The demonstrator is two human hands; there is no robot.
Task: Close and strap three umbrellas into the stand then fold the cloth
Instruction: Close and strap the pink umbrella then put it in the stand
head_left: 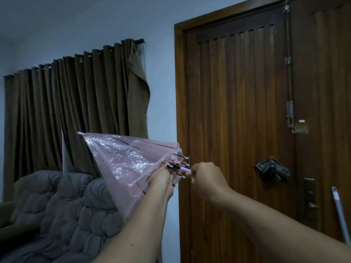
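The pink see-through umbrella (pixel 125 164) is half folded and held up in the air sideways, tip pointing left toward the brown curtain (pixel 76 111), with the left hand (pixel 163 179) wrapped around the ribs and runner and the right hand (pixel 206 179) gripping the pale shaft just beside it. Below it on the left there's a grey padded sofa (pixel 62 209). The wooden door (pixel 247 130) sits close on the right with something dark hanging on it (pixel 272 170), so most open room is left over the sofa.
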